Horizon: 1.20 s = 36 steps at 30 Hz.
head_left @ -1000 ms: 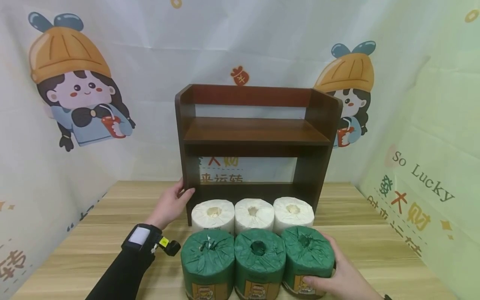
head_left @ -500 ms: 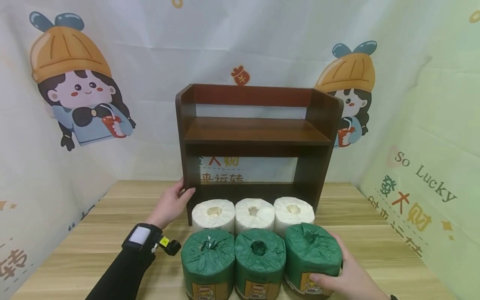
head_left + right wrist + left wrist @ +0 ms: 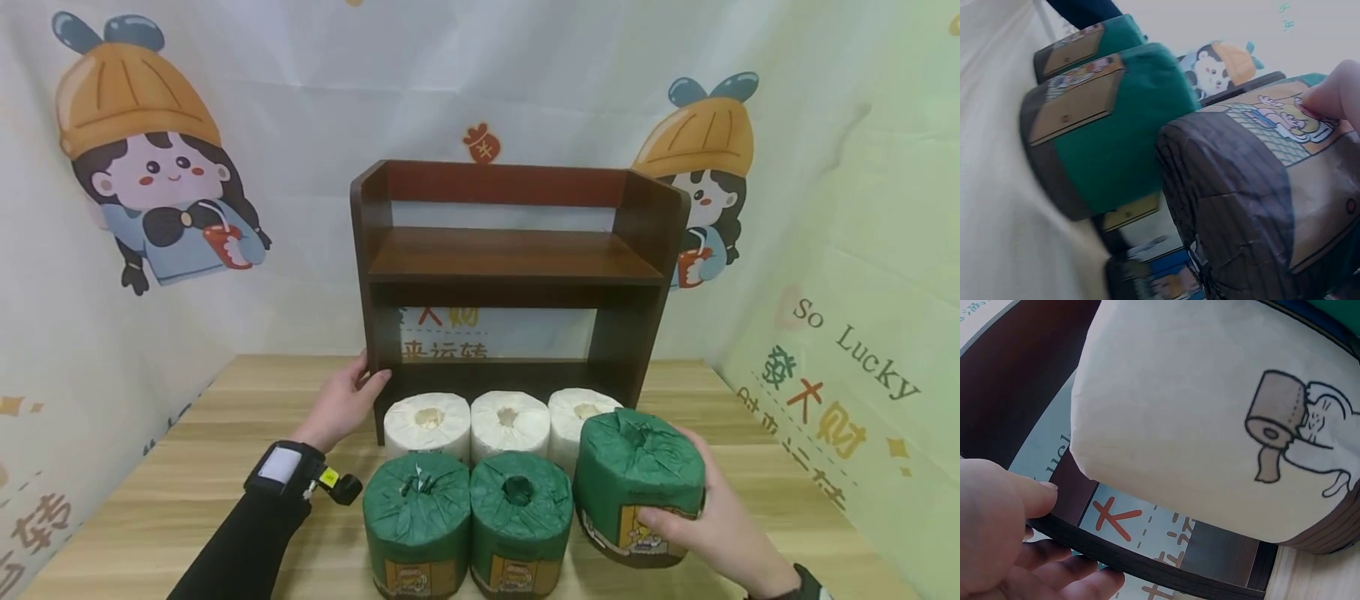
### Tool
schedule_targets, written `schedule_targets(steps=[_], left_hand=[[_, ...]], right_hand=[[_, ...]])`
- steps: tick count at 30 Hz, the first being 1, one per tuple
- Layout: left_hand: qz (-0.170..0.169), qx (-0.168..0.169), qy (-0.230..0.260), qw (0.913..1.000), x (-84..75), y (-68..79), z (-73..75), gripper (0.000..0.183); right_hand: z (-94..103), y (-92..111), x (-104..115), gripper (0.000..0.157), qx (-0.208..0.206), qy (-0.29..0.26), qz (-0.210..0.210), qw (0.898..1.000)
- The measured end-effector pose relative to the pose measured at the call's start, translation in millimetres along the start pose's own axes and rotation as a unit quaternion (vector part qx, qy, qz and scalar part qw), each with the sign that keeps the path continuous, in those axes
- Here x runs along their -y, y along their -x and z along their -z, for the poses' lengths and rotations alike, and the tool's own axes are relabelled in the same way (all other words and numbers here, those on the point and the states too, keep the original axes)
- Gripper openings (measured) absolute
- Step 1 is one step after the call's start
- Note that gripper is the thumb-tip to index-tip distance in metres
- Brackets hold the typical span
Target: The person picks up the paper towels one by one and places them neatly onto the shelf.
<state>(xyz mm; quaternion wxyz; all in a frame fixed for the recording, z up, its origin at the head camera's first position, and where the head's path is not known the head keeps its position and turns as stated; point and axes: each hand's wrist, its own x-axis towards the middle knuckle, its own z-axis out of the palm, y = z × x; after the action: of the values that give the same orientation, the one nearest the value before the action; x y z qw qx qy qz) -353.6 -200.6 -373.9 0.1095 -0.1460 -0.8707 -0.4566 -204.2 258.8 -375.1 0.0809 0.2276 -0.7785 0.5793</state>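
on the shelf's [image 3: 517, 254] left side, the left hand [image 3: 341, 404] pinches its edge between thumb and fingers; a tug could skew it. before the shelf stand three white rolls [image 3: 510, 437], with two standing green rolls [image 3: 416, 508] farther out. front-right of the shelf, the right hand's [image 3: 723, 517] fingers curl round a tilted green roll [image 3: 633, 467], which could bump the nearest white one if swung inward, or drop if the grip slackens.
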Motion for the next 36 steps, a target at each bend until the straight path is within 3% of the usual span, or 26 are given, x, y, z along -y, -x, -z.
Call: schedule_targets(steps=[5,13,24,28,36], left_hand=[[-0.012,-0.003,0.004,0.9999,-0.8,-4.5,4.4,0.059],[-0.004,-0.004,-0.002,1.0,-4.5,-5.9,8.6,0.061],[-0.003,-0.001,0.001,1.0,-4.9,-2.3,1.6,0.058],[-0.002,0.001,0.002,1.0,-4.9,-1.2,-1.4,0.057],[-0.005,0.001,-0.001,1.0,-3.7,0.0,-2.3,0.056]], right_hand=[[7.1,-21.6,19.7,0.086,-0.018,0.036,0.042,0.998],[18.7,-56.0,49.0,0.086,-0.038,0.075,0.093,0.992],[30.7,-103.0,87.0,0.074,-0.041,0.045,0.094,0.994],[34.6,-122.7,99.6,0.07,-0.05,0.054,0.109,0.991],[37.6,-158.3,121.4,0.071,-0.088,0.084,0.092,0.988]])
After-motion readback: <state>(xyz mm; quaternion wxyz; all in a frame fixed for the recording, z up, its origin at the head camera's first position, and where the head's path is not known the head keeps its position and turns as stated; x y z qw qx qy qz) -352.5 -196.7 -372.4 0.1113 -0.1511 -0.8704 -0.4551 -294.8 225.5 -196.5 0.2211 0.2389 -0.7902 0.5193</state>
